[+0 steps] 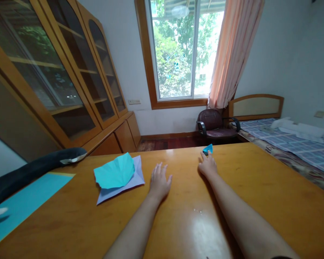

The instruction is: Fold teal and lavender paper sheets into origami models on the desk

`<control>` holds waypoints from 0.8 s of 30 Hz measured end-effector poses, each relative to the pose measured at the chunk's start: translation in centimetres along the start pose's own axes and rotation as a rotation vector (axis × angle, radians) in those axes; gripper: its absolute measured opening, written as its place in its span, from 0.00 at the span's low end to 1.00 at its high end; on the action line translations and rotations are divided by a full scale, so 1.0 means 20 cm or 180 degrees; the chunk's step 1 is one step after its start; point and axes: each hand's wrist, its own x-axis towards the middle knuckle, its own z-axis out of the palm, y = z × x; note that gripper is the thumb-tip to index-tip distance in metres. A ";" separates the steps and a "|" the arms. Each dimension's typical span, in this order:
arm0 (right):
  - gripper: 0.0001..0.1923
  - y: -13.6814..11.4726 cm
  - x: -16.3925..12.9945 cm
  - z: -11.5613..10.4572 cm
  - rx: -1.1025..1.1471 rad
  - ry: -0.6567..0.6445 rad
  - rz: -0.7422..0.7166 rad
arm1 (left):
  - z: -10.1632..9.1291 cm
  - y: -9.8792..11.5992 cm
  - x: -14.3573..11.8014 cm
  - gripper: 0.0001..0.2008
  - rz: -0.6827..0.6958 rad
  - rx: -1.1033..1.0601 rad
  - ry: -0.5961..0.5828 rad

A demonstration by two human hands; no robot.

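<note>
Fingers [205,158] of right hand [207,166] touch blue folded paper [208,149]; no writing legible.

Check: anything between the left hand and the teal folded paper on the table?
Nothing visible. The left hand lies flat on bare table, the teal folded paper just beside it. The right hand touches a small blue paper piece.

Home bedroom: bed [294,144], curtain [232,54], wood cabinet [70,90] w/ glass doors.

I am seeing two bare forearms without any sleeves. The left hand [158,182] and the right hand [207,166] are wearing no gloves, rings or watch.
</note>
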 end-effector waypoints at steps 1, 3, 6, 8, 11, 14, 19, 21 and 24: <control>0.30 0.00 0.02 0.00 -0.0005 -0.0048 -0.0016 | 0.03 0.02 -0.02 0.25 0.0038 -0.0016 -0.0197; 0.30 0.00 0.07 -0.01 -0.0007 -0.0110 -0.0065 | 0.07 0.05 -0.04 0.24 0.0148 -0.0067 -0.0458; 0.29 0.01 0.12 -0.01 -0.0043 -0.0164 -0.0149 | 0.09 0.04 -0.05 0.21 0.0196 -0.0213 -0.0479; 0.26 0.01 0.14 0.00 -0.0064 -0.0145 -0.0235 | 0.09 0.03 -0.05 0.21 0.0166 -0.0311 -0.0410; 0.23 0.00 0.14 0.01 -0.0103 -0.0077 -0.0310 | 0.09 0.01 -0.04 0.20 0.0120 -0.0372 -0.0321; 0.21 -0.01 0.12 0.02 -0.0140 -0.0051 -0.0295 | 0.10 0.01 -0.03 0.19 0.0102 -0.0361 -0.0252; 0.23 -0.03 0.08 0.04 0.0055 0.0089 -0.0448 | 0.10 -0.01 -0.01 0.17 0.0067 -0.0581 -0.0115; 0.19 -0.05 0.05 0.04 0.0217 0.0121 -0.0579 | 0.10 -0.03 0.00 0.17 -0.0075 -0.0816 -0.0066; 0.11 -0.11 -0.02 0.05 0.0630 0.0227 -0.0892 | 0.12 -0.08 0.03 0.18 -0.0437 -0.1361 0.0032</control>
